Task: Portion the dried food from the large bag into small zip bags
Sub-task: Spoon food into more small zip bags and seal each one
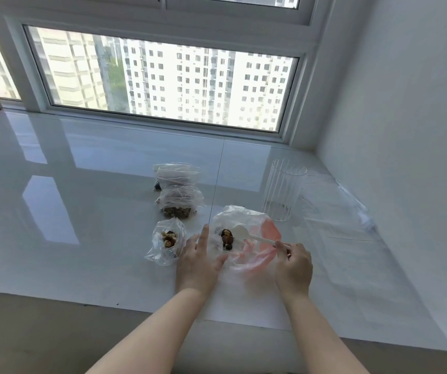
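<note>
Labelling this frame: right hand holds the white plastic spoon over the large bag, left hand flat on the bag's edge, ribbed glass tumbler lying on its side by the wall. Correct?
One error: the ribbed clear glass tumbler stands upright, not on its side, as the head view shows. The rest holds: the right hand holds the white plastic spoon over the large clear plastic bag with red print, and the left hand rests flat on its edge.

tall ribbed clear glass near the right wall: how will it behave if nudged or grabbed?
The tall ribbed clear glass looks rigid and probably fragile. It stands upright, tall for its base, on the glossy white countertop, so a push near the rim may tip it and a low push may slide it. It looks empty, so likely light.
</note>
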